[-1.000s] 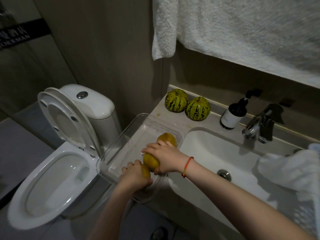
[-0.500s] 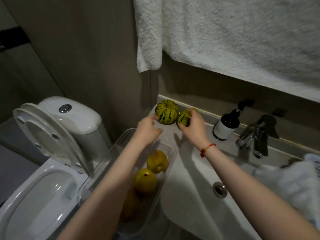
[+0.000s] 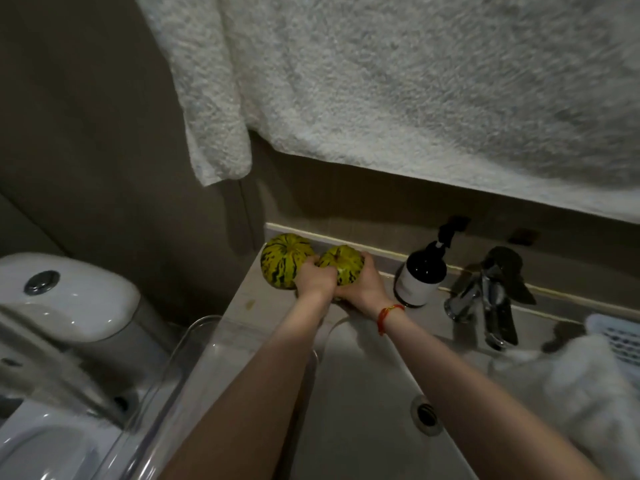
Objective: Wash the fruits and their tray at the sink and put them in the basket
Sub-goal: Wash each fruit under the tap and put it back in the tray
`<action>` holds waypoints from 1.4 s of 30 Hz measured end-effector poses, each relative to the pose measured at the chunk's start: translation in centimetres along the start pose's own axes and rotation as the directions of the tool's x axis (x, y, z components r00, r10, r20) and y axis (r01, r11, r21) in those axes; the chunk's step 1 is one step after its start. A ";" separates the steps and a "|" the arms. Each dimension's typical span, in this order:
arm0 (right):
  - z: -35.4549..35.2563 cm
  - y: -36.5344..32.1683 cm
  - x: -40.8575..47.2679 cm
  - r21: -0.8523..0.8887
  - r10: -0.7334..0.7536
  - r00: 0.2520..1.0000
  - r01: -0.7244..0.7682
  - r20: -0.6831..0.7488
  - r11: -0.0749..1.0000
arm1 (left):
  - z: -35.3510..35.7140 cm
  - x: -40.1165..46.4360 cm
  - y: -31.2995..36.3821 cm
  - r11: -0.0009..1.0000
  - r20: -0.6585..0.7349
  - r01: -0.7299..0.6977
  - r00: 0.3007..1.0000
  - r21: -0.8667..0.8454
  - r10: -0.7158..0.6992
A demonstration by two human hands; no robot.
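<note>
Two green-and-yellow striped melons stand at the back left corner of the sink counter. The left melon (image 3: pixel 281 260) sits free. Both hands hold the right melon (image 3: pixel 343 262): my left hand (image 3: pixel 313 279) grips its left side, between the two melons, and my right hand (image 3: pixel 363 287), a red cord on its wrist, cups its right side. The clear plastic tray (image 3: pixel 194 368) lies at the counter's left edge, its contents hidden by my left forearm. The white sink basin (image 3: pixel 363 403) is below my arms. A white basket (image 3: pixel 620 336) shows at the right edge.
A dark soap bottle (image 3: pixel 420 276) and a chrome faucet (image 3: pixel 485 303) stand behind the basin. White cloth (image 3: pixel 571 393) lies by the basket. A large white towel (image 3: pixel 381 98) hangs overhead. The toilet (image 3: pixel 62 299) stands left of the counter, under the tray's overhang.
A second ago both hands set yellow fruits in the tray. They then reached to the melons, and my left hand has come onto the right melon beside my right hand.
</note>
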State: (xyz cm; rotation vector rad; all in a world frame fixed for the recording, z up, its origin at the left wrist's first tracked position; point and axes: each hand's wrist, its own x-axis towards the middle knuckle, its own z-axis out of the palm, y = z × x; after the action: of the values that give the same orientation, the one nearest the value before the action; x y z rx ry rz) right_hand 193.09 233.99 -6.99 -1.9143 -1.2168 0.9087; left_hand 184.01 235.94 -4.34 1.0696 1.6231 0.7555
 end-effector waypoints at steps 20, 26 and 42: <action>-2.5 0.4 -12.9 0.206 -0.127 0.969 0.171 -0.210 0.963 | -3.9 -10.5 -1.5 0.851 0.398 0.241 0.917 -0.466 -0.042; -5.2 3.5 -16.3 0.185 -0.025 0.988 0.053 -0.150 0.981 | -0.1 -13.6 -3.2 0.857 0.444 0.331 0.886 -0.396 -0.136; -19.6 1.3 -13.6 0.355 0.356 0.934 -0.318 -0.046 0.879 | 5.2 -15.1 -4.6 0.839 0.509 0.458 0.818 -0.294 -0.269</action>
State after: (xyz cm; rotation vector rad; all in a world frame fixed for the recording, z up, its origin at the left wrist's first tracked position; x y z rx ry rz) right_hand 205.71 217.50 4.83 -1.8861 -0.6146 1.0974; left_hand 189.17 220.15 -3.77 0.5392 1.1510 0.4971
